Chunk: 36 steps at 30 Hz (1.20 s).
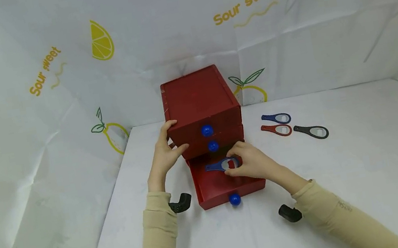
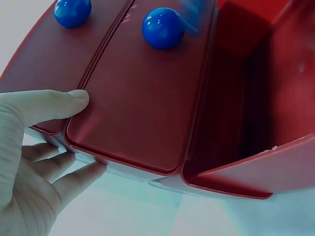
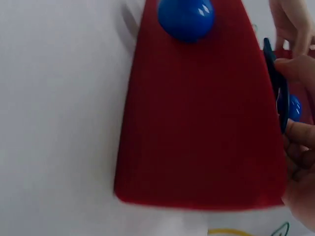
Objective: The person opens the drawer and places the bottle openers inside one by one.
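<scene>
A red drawer cabinet with round blue knobs stands before the back wall. Its bottom drawer is pulled out; the two above are closed. My left hand grips the cabinet's left front corner, thumb on the front and fingers along the side. With thumb and fingers my right hand pinches a blue bottle opener by its ring end, over the open drawer. In the right wrist view the opener appears edge-on beyond the drawer front.
Right of the cabinet lie three more bottle openers: a blue one, a red one and a black one. The white table meets a lemon-printed cloth behind. Black wrist devices sit beside the sleeves.
</scene>
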Each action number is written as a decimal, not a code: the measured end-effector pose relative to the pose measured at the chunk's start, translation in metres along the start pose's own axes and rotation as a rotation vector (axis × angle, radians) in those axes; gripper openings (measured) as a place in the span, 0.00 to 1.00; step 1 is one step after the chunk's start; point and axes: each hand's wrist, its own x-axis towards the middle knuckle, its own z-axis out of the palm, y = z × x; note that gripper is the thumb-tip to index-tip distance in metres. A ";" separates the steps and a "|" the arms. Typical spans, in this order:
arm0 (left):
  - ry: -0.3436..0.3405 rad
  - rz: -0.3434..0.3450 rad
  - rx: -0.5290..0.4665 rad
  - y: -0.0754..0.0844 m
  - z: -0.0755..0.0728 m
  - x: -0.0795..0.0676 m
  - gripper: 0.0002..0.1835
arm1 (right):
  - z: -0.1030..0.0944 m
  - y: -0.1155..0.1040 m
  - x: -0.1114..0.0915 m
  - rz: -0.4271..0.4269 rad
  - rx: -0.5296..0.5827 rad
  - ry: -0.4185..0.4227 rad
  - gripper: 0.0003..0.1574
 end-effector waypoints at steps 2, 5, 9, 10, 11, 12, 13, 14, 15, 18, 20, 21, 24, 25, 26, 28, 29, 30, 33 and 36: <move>0.001 -0.003 0.002 0.000 0.000 0.000 0.38 | 0.008 -0.003 0.005 0.003 -0.023 -0.030 0.26; 0.001 -0.004 0.005 0.000 0.000 0.001 0.39 | 0.018 -0.004 0.012 0.023 -0.042 -0.063 0.26; -0.004 0.001 -0.006 -0.002 -0.001 0.002 0.39 | 0.029 -0.002 0.020 0.035 -0.064 -0.108 0.26; -0.006 0.001 -0.009 -0.002 -0.001 0.002 0.39 | 0.032 -0.001 0.021 0.033 -0.070 -0.121 0.26; -0.007 0.004 -0.011 -0.002 -0.001 0.002 0.39 | 0.034 0.001 0.022 0.032 -0.079 -0.132 0.26; -0.008 0.003 -0.011 -0.002 -0.001 0.002 0.39 | 0.036 0.002 0.023 0.031 -0.085 -0.143 0.27; -0.009 0.003 -0.011 -0.002 -0.001 0.002 0.38 | 0.039 0.003 0.024 0.033 -0.088 -0.154 0.27; -0.010 0.002 -0.010 -0.001 -0.001 0.001 0.38 | 0.040 0.004 0.025 0.033 -0.091 -0.163 0.27; -0.011 0.003 -0.009 -0.001 -0.001 0.001 0.38 | 0.042 0.005 0.026 0.034 -0.093 -0.170 0.27; -0.014 0.005 -0.008 -0.001 -0.001 0.001 0.38 | 0.045 0.007 0.028 0.037 -0.106 -0.191 0.27; -0.015 0.005 -0.010 -0.001 -0.002 0.001 0.38 | 0.046 0.007 0.029 0.034 -0.109 -0.202 0.27; -0.014 0.003 -0.010 -0.001 -0.002 0.001 0.39 | 0.046 0.007 0.029 0.031 -0.112 -0.206 0.27; -0.018 -0.008 -0.014 -0.002 -0.002 0.001 0.39 | 0.046 0.007 0.029 0.026 -0.119 -0.219 0.28; -0.018 -0.009 -0.016 -0.001 -0.002 0.001 0.39 | 0.046 0.007 0.029 0.022 -0.129 -0.223 0.28; -0.018 -0.008 -0.017 -0.001 -0.002 0.002 0.39 | 0.046 0.007 0.029 0.021 -0.139 -0.231 0.28; -0.018 -0.007 -0.017 -0.001 -0.002 0.002 0.39 | 0.046 0.008 0.029 0.014 -0.159 -0.247 0.28; -0.018 -0.005 -0.017 -0.001 -0.001 0.002 0.39 | 0.047 0.008 0.029 0.013 -0.162 -0.255 0.28; -0.017 -0.004 -0.018 -0.001 -0.001 0.002 0.39 | 0.047 0.008 0.029 0.013 -0.165 -0.262 0.27; -0.012 -0.004 -0.019 -0.001 -0.001 0.002 0.39 | 0.047 0.008 0.029 0.012 -0.156 -0.278 0.27; -0.007 -0.007 -0.026 -0.001 -0.001 0.001 0.38 | 0.048 0.007 0.028 0.014 -0.148 -0.284 0.28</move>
